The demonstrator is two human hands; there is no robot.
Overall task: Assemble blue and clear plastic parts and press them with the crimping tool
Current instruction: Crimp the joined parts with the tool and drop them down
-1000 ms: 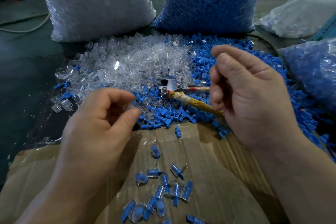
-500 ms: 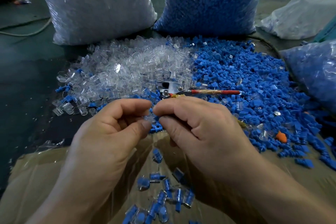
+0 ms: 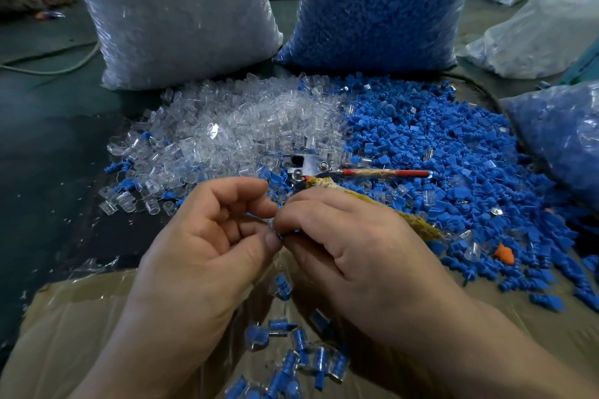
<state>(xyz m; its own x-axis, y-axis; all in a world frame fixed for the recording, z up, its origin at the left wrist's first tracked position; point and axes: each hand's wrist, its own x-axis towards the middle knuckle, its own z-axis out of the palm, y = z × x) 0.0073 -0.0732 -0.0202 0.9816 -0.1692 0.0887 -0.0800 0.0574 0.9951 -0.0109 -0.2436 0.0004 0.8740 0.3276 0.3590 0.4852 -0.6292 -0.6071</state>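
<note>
My left hand and my right hand meet fingertip to fingertip at the centre. Between them they pinch a small clear part and a blue part, mostly hidden by the fingers. Just beyond the fingers lies the crimping tool, metal head to the left, one red handle pointing right and one cloth-wrapped handle running under my right hand. A heap of clear parts lies behind on the left, a heap of blue parts on the right. Several assembled blue-and-clear pieces lie on cardboard below my hands.
A big bag of clear parts and a big bag of blue parts stand at the back. Another blue-filled bag lies at the right edge. Brown cardboard covers the near surface. A small orange piece sits among the blue parts.
My right hand came down and left from over the blue heap to meet my left hand. Both hands now pinch the parts together at the fingertips.
</note>
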